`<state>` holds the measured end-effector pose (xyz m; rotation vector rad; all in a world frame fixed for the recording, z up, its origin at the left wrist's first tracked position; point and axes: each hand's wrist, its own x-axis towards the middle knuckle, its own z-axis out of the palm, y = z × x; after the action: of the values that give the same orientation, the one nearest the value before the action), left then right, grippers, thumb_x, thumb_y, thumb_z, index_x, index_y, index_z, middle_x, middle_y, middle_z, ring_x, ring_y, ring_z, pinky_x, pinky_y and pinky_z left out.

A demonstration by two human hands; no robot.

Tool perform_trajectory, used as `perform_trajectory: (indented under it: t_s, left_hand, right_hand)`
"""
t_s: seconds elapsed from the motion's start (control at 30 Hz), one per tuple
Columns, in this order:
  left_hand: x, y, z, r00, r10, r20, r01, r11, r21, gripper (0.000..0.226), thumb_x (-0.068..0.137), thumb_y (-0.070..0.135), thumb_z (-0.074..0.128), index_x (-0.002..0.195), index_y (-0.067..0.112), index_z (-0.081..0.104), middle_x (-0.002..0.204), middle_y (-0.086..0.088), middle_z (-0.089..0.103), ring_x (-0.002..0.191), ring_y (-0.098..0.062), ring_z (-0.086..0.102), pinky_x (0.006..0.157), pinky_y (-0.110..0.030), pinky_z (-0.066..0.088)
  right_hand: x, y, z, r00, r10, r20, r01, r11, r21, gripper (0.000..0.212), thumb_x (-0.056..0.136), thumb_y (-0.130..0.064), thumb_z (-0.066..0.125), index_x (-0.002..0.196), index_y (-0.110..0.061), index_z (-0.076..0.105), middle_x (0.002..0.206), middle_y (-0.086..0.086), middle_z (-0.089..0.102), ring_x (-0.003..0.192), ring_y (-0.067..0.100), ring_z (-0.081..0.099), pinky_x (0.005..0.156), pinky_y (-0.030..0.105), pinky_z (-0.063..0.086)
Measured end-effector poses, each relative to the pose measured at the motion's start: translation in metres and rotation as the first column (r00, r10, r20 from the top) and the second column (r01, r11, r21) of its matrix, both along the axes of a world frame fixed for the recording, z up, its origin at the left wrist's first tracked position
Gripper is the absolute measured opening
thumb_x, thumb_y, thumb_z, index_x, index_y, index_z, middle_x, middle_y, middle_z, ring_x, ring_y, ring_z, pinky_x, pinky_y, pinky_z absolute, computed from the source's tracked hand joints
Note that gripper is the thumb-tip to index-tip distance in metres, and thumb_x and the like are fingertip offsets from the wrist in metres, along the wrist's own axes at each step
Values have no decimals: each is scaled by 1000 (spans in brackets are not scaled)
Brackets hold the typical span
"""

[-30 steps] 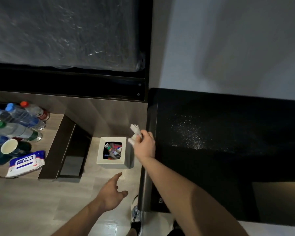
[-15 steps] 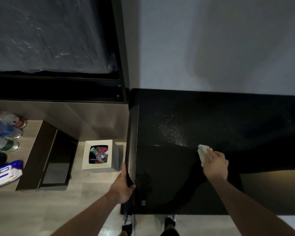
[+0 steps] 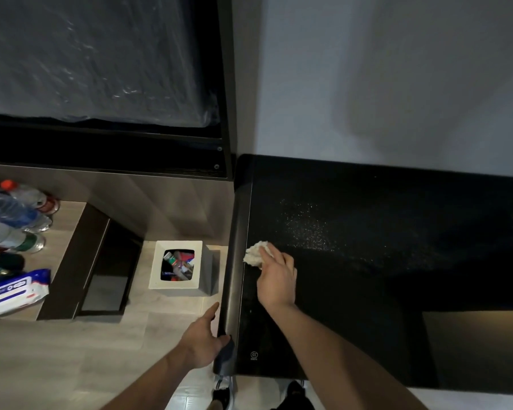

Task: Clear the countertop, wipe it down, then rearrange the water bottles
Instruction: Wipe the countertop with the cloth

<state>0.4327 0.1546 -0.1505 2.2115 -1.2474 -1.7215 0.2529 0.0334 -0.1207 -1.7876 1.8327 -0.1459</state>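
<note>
Far left, the water bottles [image 3: 15, 211] lie clustered on the low wooden shelf [image 3: 62, 229], a wipes pack [image 3: 12, 288] beside them. Your left hand [image 3: 203, 338] grips the countertop's [image 3: 367, 261] rounded left edge. Your right hand [image 3: 277, 276] presses a crumpled white tissue [image 3: 255, 253] flat against the black surface near that edge.

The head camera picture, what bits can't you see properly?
- Water bottles: cut off by the left edge.
- Bin: contents too small and jumbled to name.
- Wet wipes pack: label too blurred to read.
- White tissue: part hidden under the right hand.
- Left hand: fingertips hidden behind the black countertop edge.
</note>
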Motion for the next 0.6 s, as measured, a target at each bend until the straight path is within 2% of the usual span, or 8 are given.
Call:
perform_trajectory:
  t_s: [0.1,0.17,0.27,0.33,0.4,0.5,0.6]
  left_hand:
    - [12,5,6,999,31,11,-31,999,-21,88,91,24,75,161,27,23,159,-2,40,128,-28,58,103,-31,50]
    - [19,5,13,998,42,36,-39,996,-74,82,91,21,75,159,27,29,159,-1,40,132,-28,56,105,-34,51]
    - [20,-2,27,990,-18,138,45,979,-200,75,91,23,73,155,28,34,156,4,41,130,-19,54,105,-32,51]
    - [14,-12,36,973,-83,217,147,944,-296,74,90,24,73,155,26,36,156,6,38,136,-16,48,112,-27,42]
    - [1,-25,43,956,-145,255,233,904,-359,76,89,25,72,156,26,35,160,7,30,144,-16,38,117,-25,33]
    - [-26,-50,46,922,-265,282,368,827,-426,82,87,27,68,158,32,28,166,6,18,151,-21,26,124,-34,28]
    - [-61,-80,45,851,-382,360,511,757,-406,88,91,33,66,162,32,14,170,5,-2,157,-23,5,128,-41,19]
  right_hand:
    - [0,-5,16,998,35,47,-29,993,-111,64,100,-13,59,156,-36,39,165,-14,30,150,16,26,125,43,29]
    - [-7,-8,19,988,154,26,-149,980,-131,64,102,-13,56,158,-35,36,168,-13,23,154,15,19,128,45,21]
    - [-18,1,16,953,303,31,-303,953,22,66,104,-19,53,162,-34,25,172,-11,7,159,16,3,131,44,5]
    - [-27,15,14,967,249,46,-252,964,85,71,104,-22,53,164,-34,18,173,-9,0,159,16,-2,130,41,1]
    - [-42,31,14,987,156,46,-160,980,117,73,104,-23,53,165,-34,14,173,-9,-4,159,17,-4,130,42,3]
    - [-79,54,12,997,75,-26,-69,981,181,74,104,-28,52,165,-34,10,173,-8,-9,159,20,-6,131,42,7]
    - [-125,72,11,995,9,-102,18,964,264,78,104,-32,53,165,-36,4,172,-7,-13,159,23,-10,130,45,7]
